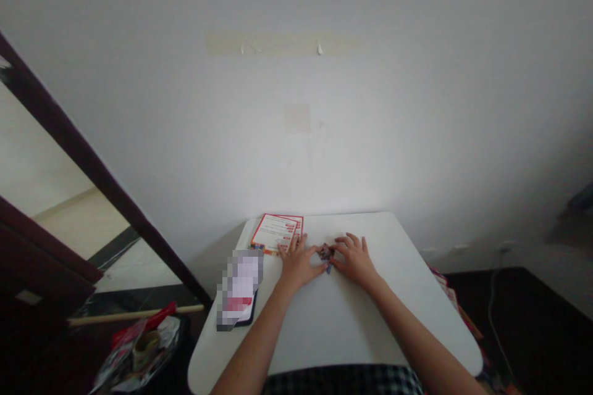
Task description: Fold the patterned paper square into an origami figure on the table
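Observation:
A small dark patterned piece, apparently folded paper (327,252), is at the middle of the white table (343,321). A bluish tip of it points toward me. My left hand (296,264) comes in from its left, thumb and index finger closed against its edge, the other fingers spread over the corner of the printed sheets. From the other side, my right hand (354,259) pinches the piece between thumb and index finger, its remaining fingers stretched out. The fingertips cover part of the piece, so its exact shape is hard to make out.
Red-bordered printed sheets (274,231) lie at the table's back left. A phone (245,315), partly pixelated, rests along the left edge. The wall (370,136) rises behind the table. A bin with a bag (148,352) stands on the floor at left; a cable (493,308) hangs at right.

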Demonstrator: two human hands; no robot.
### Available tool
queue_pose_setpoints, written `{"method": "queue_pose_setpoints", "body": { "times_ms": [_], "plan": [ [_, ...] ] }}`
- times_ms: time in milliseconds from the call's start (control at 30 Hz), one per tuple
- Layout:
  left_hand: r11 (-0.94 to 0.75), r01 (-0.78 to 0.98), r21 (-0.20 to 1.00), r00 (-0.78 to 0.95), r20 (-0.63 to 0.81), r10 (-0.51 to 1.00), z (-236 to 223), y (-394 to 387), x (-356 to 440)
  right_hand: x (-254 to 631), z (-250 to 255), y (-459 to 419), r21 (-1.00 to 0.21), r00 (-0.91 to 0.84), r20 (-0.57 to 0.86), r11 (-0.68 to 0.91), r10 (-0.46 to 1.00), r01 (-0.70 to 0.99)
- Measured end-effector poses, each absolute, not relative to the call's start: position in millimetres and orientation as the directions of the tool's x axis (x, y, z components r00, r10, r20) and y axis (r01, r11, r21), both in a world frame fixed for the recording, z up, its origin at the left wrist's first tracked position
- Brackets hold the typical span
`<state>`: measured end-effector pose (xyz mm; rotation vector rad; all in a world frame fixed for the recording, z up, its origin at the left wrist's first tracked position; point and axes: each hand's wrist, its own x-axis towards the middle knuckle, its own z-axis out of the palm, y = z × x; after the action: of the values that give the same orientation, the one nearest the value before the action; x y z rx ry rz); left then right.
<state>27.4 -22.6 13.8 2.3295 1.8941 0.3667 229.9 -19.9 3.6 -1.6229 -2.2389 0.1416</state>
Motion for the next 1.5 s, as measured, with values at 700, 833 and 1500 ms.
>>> {"method": "queue_pose_setpoints", "body": {
  "times_ms": [700, 833, 1500],
  "plan": [
    [-0.216, 0.935, 0.282, 0.203, 0.076, 0.976, 17.7, -28.0, 25.2, 230.6, 6.1, -22.6, -0.288, -0.266, 0.246, 0.332, 0.932, 0.898],
    [-0.164, 0.941, 0.298, 0.136, 0.112, 0.984, 16.4, -26.7, 27.8, 229.8, 5.4, -22.8, -0.282, -0.266, 0.241, 0.330, 0.933, 0.901],
    [-0.166, 0.944, 0.286, 0.120, 0.170, 0.978, 9.4, -27.4, 29.3, 235.9, -1.3, -25.9, -0.318, -0.322, 0.195, 0.370, 0.927, 0.873]
  ]
}}
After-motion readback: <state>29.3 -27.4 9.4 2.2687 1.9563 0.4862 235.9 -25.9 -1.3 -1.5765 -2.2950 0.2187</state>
